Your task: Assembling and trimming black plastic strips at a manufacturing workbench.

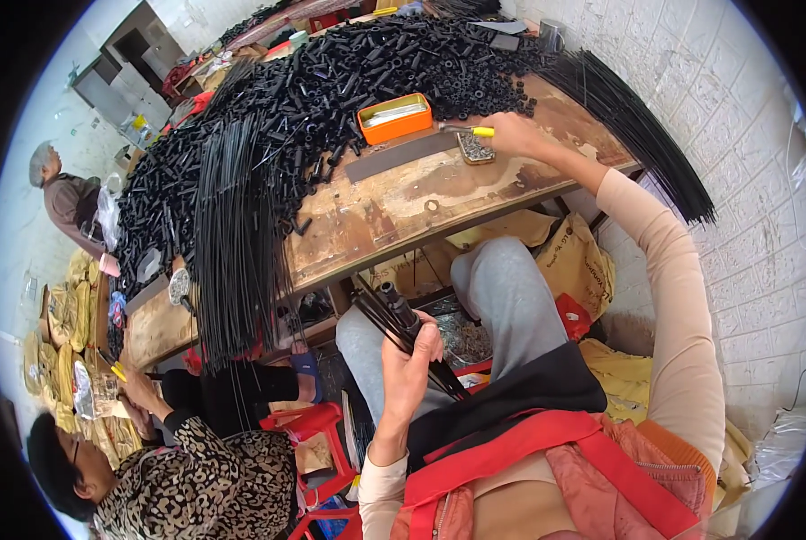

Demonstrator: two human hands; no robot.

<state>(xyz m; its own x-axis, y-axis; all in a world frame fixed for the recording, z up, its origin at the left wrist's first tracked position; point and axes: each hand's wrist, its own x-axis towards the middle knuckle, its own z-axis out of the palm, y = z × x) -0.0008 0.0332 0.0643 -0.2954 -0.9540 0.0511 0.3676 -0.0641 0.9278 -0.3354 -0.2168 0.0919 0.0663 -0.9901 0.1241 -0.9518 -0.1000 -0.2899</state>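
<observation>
My left hand is closed above my lap, its fingers wrapped round several thin black rods and a short black cylindrical piece. Out over the wooden table, my right hand grips a yellow-handled tool; its metal end points left, and its exact kind is too small to tell. Just below that tool sits a small open box filled with tiny metal pieces. To its left lie a flat dark strip and an orange box with pale slips inside.
Black tubular parts are heaped across the wooden table. Long black rods hang over its front edge, and more rods lie at the right by the white wall. A co-worker sits at my left beside a red stool.
</observation>
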